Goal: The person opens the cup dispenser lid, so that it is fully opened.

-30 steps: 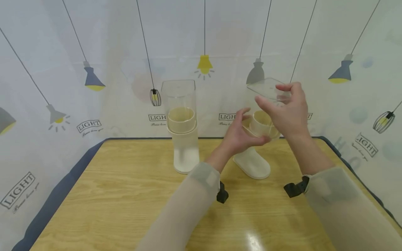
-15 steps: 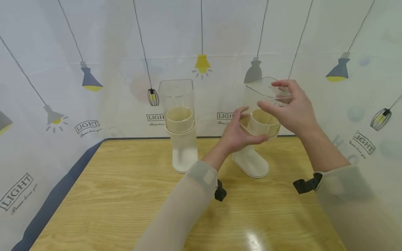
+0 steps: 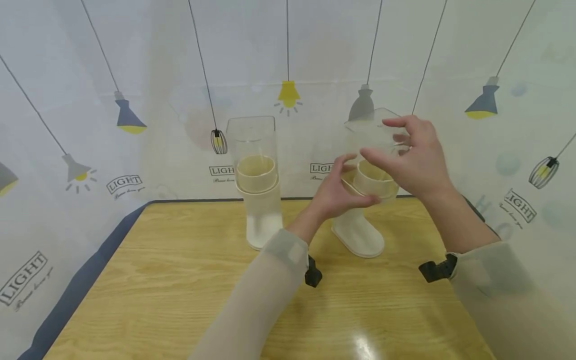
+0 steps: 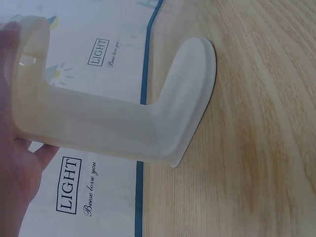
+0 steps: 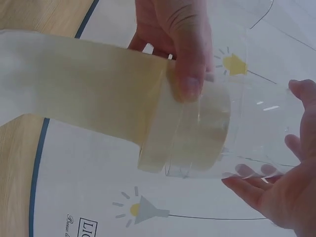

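Note:
On the right of the table stands a cream stand (image 3: 359,235) with an oval foot and a ring-shaped top. My left hand (image 3: 339,192) grips it around that ring; in the left wrist view the stand (image 4: 98,118) lies sideways, foot on the wood. Over the cream collar (image 5: 207,126) sits a clear container (image 5: 256,113), its lower edge close against the ring. My right hand (image 3: 418,155) holds this container near its top, thumb on one side and fingers on the other. The left thumb presses where ring and container meet.
A matching cream stand (image 3: 263,222) with a clear container (image 3: 252,130) upright on it stands to the left. Behind the wooden table (image 3: 180,280) hangs a white cloth printed with lamps, and dark blue edging borders the tabletop.
The right forearm has shifted right, and the container's top has turned and moved slightly left with the right hand. The left hand keeps its grip on the stand.

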The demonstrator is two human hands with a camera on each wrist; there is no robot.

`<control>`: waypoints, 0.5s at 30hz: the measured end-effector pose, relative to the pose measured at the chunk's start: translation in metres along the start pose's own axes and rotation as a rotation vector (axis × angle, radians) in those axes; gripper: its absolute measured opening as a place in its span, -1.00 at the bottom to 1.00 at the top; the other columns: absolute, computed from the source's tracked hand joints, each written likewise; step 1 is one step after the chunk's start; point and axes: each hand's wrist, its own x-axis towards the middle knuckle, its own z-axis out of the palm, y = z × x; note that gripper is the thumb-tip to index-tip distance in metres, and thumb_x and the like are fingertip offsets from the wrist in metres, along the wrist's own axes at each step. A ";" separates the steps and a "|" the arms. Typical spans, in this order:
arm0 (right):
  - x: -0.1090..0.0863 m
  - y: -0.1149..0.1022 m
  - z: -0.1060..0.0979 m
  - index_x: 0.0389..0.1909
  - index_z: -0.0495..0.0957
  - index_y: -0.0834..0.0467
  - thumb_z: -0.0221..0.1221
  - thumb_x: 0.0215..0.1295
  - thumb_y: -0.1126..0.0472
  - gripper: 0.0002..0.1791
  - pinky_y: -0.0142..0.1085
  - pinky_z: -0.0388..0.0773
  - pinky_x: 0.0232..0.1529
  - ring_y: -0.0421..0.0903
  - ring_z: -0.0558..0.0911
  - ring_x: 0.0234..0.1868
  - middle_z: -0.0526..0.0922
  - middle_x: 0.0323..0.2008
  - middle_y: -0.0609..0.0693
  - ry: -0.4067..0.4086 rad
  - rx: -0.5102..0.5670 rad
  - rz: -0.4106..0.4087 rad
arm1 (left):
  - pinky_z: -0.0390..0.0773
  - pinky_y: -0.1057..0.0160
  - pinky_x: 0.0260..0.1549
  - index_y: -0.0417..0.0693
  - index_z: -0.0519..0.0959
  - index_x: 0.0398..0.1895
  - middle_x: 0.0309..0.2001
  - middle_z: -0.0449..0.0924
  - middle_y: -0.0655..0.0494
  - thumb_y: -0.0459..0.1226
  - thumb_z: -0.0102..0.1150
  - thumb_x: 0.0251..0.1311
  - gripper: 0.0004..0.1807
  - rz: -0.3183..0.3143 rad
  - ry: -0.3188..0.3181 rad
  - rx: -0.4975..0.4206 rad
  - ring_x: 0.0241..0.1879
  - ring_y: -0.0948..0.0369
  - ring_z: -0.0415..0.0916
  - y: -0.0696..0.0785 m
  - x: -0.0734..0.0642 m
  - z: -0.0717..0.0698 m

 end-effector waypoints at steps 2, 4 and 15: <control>0.001 -0.002 0.001 0.47 0.53 0.04 0.56 0.27 -0.08 -0.21 -0.10 0.57 0.13 0.25 0.58 0.37 0.37 0.46 0.22 0.008 -0.003 -0.020 | 0.55 0.03 0.43 0.32 0.11 0.73 0.59 0.44 -0.01 0.00 0.79 0.00 0.28 0.000 -0.011 -0.012 0.52 0.02 0.47 0.000 0.001 -0.003; 0.000 -0.002 0.001 0.48 0.51 0.02 0.56 0.27 -0.09 -0.20 -0.19 0.57 0.10 0.23 0.60 0.36 0.37 0.46 0.20 0.022 0.004 -0.008 | 0.53 0.02 0.46 0.29 0.08 0.75 0.61 0.42 0.01 0.00 0.78 0.02 0.30 -0.007 -0.022 -0.022 0.53 0.03 0.45 -0.001 0.001 -0.004; -0.005 -0.004 -0.013 0.46 0.53 -0.12 0.58 0.25 -0.07 -0.23 -0.49 0.61 0.09 -0.08 0.67 0.26 0.38 0.51 -0.01 0.115 0.083 0.020 | 0.58 0.16 0.34 0.15 0.07 0.76 0.51 0.39 0.09 0.05 0.77 0.01 0.32 -0.015 0.067 -0.078 0.32 0.19 0.49 -0.007 -0.009 0.006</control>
